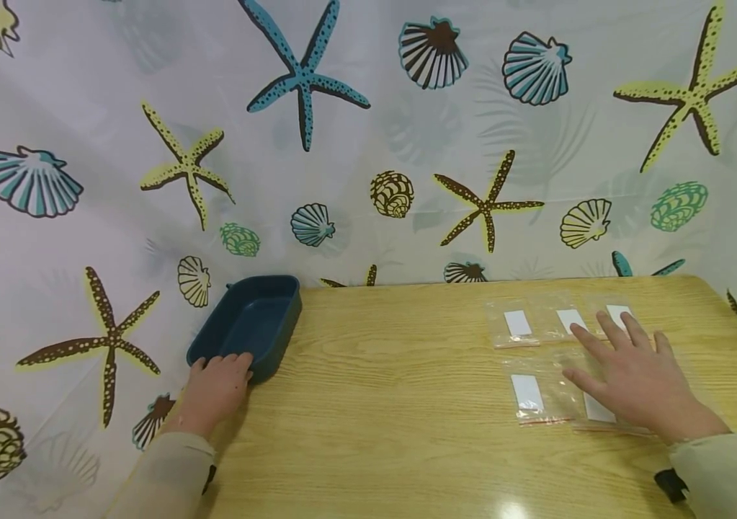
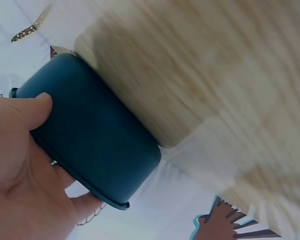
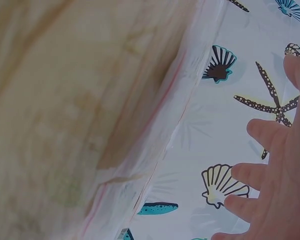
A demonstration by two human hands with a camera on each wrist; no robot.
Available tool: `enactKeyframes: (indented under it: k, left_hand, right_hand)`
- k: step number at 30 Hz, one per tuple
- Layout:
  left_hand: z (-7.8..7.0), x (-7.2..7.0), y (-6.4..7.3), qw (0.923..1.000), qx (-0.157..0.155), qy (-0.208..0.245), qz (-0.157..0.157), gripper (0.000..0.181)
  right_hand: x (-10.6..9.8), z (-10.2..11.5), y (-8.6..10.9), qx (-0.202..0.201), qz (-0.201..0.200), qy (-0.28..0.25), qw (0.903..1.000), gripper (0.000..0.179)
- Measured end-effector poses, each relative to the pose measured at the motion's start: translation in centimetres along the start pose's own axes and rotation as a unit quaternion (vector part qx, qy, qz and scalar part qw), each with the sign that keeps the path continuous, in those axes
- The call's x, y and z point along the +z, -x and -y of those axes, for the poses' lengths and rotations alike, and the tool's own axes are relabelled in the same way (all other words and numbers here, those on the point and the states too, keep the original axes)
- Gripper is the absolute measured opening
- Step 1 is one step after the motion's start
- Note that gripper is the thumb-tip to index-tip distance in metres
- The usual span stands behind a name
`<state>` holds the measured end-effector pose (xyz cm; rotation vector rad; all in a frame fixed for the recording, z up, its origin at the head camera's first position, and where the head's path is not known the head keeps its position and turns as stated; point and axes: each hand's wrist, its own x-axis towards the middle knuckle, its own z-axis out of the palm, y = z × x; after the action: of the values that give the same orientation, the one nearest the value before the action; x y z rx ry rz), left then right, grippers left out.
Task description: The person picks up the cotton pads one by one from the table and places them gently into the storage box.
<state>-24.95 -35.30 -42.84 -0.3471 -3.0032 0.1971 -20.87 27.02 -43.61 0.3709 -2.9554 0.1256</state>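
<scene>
In the head view a dark blue plastic tray [image 1: 254, 321] sits at the table's left back edge. My left hand [image 1: 215, 389] grips its near rim, the thumb on the outer wall and the fingers over the edge, as the left wrist view also shows on the tray [image 2: 90, 125]. On the right, my right hand [image 1: 634, 371] is spread with fingers apart above clear zip bags, each with a white card inside. A front-row bag [image 1: 526, 393] and a back-row bag [image 1: 517, 324] lie left of it. The hand partly hides other bags. Whether it touches them I cannot tell.
The wooden table [image 1: 374, 404] reaches back to a white curtain [image 1: 355, 158] printed with starfish and shells. That curtain also hangs close along the left side, next to the tray, and past the table's right edge.
</scene>
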Motion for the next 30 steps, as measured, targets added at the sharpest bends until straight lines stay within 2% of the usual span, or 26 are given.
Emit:
enactKeyframes:
  k: [7,12,15,23,30]
  left_hand:
    - [0.5,0.5,-0.1,0.9992,0.034,0.022,0.004,0.009]
    - [0.0,0.6,-0.8,0.9979,0.058,0.025,0.018,0.006]
    - [-0.9,0.2,-1.2,0.9966,0.075,0.023,0.026,0.006]
    - [-4.0,-0.6,-1.5,0.9898,0.12,0.054,0.055,0.006]
    - [-7.3,-0.8,-1.8,0.987,0.139,0.061,0.053,0.008]
  right_hand:
    - [0.1,0.0,-0.1,0.0,-0.001,-0.003,1.0,0.083]
    - [0.1,0.0,-0.1,-0.001,-0.002,-0.004,1.0,0.083]
    - [0.0,0.1,-0.1,-0.002,-0.002,-0.004,1.0,0.084]
    - [-0.2,0.6,-0.1,-0.005,0.004,-0.003,1.0,0.082]
    - [-0.3,0.9,-0.2,-0.011,0.0,0.005,0.9999,0.08]
